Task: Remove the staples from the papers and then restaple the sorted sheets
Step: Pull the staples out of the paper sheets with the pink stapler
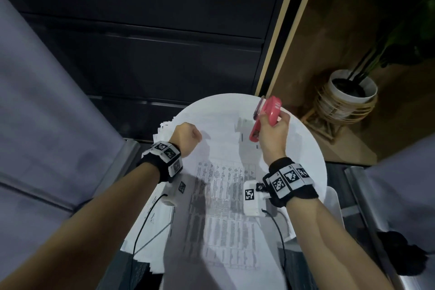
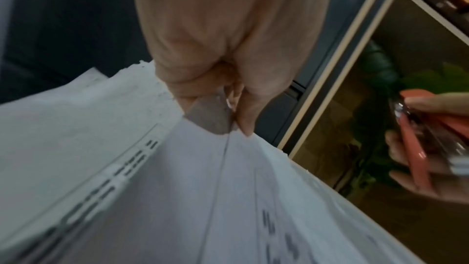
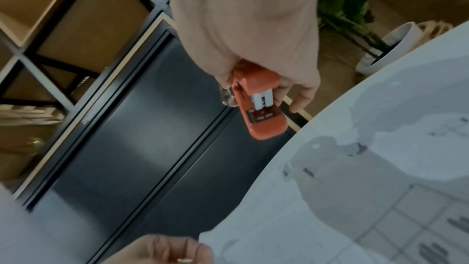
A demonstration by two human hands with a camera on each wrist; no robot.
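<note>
a: where do things stand?

b: the right hand (image 1: 273, 134), right of centre in the head view, has its fingers wrapped round the pink stapler (image 1: 264, 119), lifted clear of the papers (image 1: 219, 200). its mouth looks parted in the right wrist view.

a: and the left hand (image 1: 187, 136)?

b: left of centre, pinching the top corner of the printed sheets between thumb and fingers (image 2: 243, 111).

a: so the staples are out?

b: i can't see 1 anywhere; too blurred to say. my guess is restapling is next, since the corner is gathered and the stapler is near it but not touching. a 2nd stack (image 1: 162, 129) lies under the left wrist on the round white table (image 1: 313, 148).
</note>
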